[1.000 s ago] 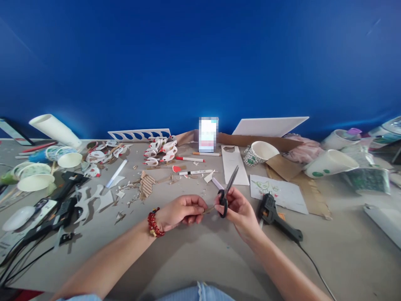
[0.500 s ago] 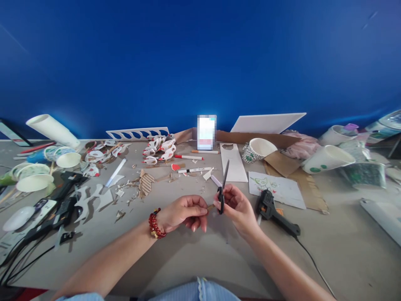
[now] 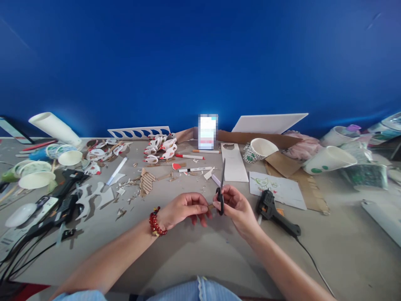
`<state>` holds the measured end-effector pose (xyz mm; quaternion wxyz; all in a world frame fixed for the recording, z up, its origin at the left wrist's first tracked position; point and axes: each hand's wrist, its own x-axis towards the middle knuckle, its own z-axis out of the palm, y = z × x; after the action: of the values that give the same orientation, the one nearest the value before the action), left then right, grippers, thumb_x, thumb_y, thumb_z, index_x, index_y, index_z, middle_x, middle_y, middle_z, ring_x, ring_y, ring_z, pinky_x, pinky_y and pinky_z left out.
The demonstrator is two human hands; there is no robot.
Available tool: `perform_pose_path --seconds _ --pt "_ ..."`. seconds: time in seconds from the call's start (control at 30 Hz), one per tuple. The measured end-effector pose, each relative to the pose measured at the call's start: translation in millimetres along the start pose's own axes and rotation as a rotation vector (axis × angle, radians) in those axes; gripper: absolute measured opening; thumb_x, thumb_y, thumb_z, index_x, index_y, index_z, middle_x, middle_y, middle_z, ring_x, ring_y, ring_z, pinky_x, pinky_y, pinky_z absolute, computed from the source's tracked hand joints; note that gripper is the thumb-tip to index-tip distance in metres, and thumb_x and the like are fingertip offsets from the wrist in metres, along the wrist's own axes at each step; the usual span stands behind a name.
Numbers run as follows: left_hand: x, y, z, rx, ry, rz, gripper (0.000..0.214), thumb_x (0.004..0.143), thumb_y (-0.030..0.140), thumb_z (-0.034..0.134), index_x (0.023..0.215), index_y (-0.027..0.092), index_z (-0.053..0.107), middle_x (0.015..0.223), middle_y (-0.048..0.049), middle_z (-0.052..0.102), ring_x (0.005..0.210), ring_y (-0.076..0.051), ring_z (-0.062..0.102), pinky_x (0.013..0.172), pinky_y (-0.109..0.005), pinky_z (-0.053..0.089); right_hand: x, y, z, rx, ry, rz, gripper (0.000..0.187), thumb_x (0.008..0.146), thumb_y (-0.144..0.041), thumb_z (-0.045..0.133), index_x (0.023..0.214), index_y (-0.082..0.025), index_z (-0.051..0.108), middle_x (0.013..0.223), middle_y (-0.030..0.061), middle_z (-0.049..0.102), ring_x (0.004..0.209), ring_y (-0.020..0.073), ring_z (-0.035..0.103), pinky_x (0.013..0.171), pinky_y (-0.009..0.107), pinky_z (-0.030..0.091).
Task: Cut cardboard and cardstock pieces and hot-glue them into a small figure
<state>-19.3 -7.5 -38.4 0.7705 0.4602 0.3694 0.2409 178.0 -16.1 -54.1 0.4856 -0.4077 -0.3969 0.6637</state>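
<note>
Between finger and thumb of my left hand [image 3: 189, 209], which wears a red bead bracelet, is a small brown strip [image 3: 210, 206] that looks like cardboard. My right hand [image 3: 238, 209] is closed around the black handles of a pair of scissors [image 3: 222, 182], whose blades point up and away from me. The right fingertips are close to the strip's far end; whether they touch it I cannot make out. Beyond my hands lie a black-and-white marker [image 3: 196, 169] and a white board strip [image 3: 234, 163]. To the right of my right hand rests a black glue gun [image 3: 277, 213].
Cardboard scraps [image 3: 146, 182] and white offcuts litter the left-centre, with a heap of red-and-white cutouts [image 3: 161, 147] behind. Paper cups [image 3: 261, 149] stand or lie at both sides. A power strip [image 3: 44, 209] with cables sits left; a lit screen [image 3: 208, 131] stands at the back.
The scissors have turned slightly more upright. My left fingers have shifted a little toward the right hand, with the brown strip still in them. The view has moved slightly.
</note>
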Motion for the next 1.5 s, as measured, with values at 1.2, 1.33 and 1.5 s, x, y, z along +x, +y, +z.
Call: perform_pose_path --seconds 1.2,1.33,1.5 --pt "2 -7 11.6 0.019 0.192 0.224 0.019 0.079 0.033 0.073 0.089 0.017 0.069 0.084 -0.0026 0.066 0.069 -0.010 0.054 0.066 -0.022 0.043 -3 1 12 0.134 -0.023 0.170 0.037 0.061 -0.036 0.087 0.077 -0.021 0.057 0.063 -0.0048 0.058 0.048 0.0084 0.052 0.043 0.019 0.042" --pt "2 -7 8.4 -0.097 0.190 0.203 0.018 0.077 0.032 0.075 0.085 0.017 0.067 0.082 -0.0007 0.062 0.065 -0.008 0.049 0.061 -0.021 0.038 -3 5 10 0.147 -0.024 0.176 0.036 0.063 -0.033 0.086 0.080 -0.021 0.056 0.066 -0.0041 0.060 0.055 0.0097 0.054 0.048 0.019 0.044" --pt "3 -6 5.0 -0.238 0.181 0.103 0.021 0.073 0.029 0.077 0.085 0.017 0.066 0.085 -0.0012 0.063 0.067 -0.008 0.051 0.062 -0.021 0.037 -2 3 8 0.092 0.045 0.103 0.036 0.065 -0.030 0.085 0.083 -0.021 0.055 0.070 -0.0034 0.062 0.057 0.0093 0.053 0.051 0.020 0.044"
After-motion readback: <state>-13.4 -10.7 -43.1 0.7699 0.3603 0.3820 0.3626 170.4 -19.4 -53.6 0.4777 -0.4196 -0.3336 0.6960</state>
